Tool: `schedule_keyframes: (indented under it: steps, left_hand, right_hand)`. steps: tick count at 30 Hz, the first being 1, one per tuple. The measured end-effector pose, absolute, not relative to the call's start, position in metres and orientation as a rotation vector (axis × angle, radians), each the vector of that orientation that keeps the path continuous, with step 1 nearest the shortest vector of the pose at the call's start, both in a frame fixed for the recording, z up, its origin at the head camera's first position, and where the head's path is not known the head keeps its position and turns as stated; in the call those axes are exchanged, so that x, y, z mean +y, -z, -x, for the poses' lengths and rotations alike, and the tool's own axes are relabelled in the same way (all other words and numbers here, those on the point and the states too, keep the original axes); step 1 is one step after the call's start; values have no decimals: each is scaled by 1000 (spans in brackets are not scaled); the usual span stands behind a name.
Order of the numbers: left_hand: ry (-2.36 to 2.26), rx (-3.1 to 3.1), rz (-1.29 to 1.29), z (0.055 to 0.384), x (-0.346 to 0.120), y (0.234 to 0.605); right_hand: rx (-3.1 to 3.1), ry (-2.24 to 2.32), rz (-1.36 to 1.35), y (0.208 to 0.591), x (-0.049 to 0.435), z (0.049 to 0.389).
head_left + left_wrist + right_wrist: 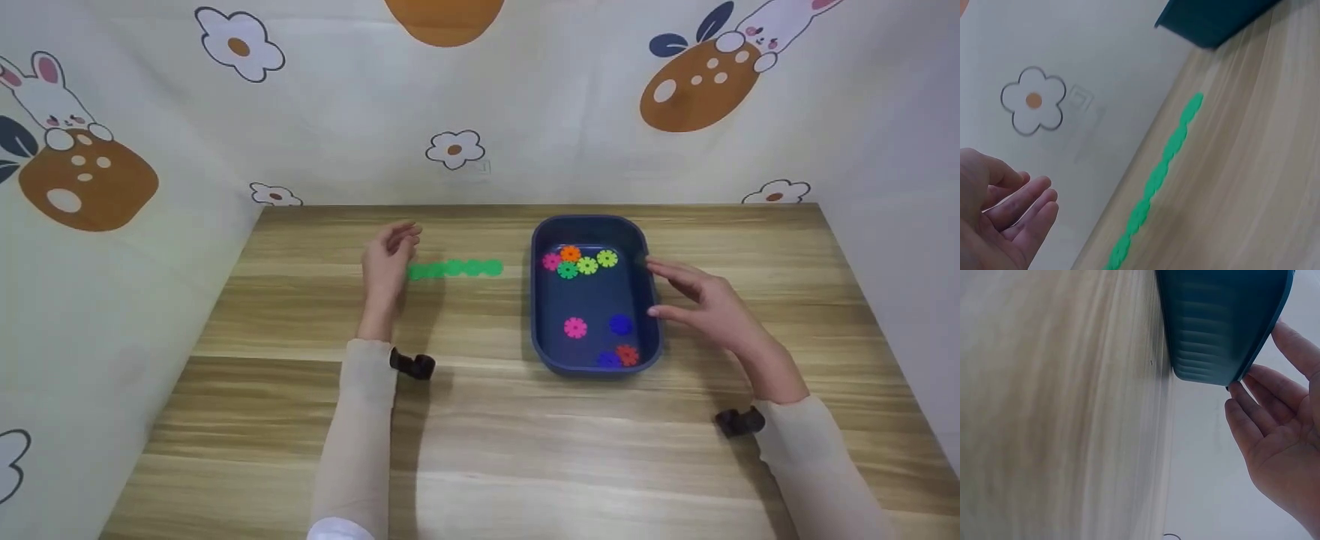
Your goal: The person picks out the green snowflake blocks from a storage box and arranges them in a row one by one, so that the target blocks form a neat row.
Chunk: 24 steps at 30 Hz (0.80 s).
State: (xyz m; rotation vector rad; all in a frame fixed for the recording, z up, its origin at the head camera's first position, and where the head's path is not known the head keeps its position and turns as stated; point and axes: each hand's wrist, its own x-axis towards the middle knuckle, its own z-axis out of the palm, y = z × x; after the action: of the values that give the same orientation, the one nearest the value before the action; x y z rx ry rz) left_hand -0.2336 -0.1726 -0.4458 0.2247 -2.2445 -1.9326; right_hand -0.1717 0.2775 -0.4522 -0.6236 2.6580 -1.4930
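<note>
A row of green discs (456, 268), linked or laid end to end, lies on the table left of a dark blue tray (537, 300). My left hand (386, 262) hovers by the row's left end, fingers loosely bent, holding nothing; the left wrist view shows it apart from the green row (1156, 179). My right hand (709, 304) is at the tray's right side, fingertips touching or very near the rim, fingers fairly straight. Inside the tray, notched discs sit in a far group, including an orange disc (571, 253), and a near group with a pink disc (575, 328) and a red disc (627, 355).
The wooden table (480, 450) meets a patterned cloth wall (525, 105) at its far edge. Cloth also rises along the left and right sides. A black wrist camera (412, 365) is strapped to the left sleeve, another camera (739, 422) to the right.
</note>
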Motion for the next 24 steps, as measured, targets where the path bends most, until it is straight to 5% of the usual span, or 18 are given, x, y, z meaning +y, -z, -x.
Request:
schedule_keyframes:
  steps: [24]
  left_hand:
    - [2072,-2340,336,219,-39,425]
  right_hand:
    - [2679,1455,625,456,278,174]
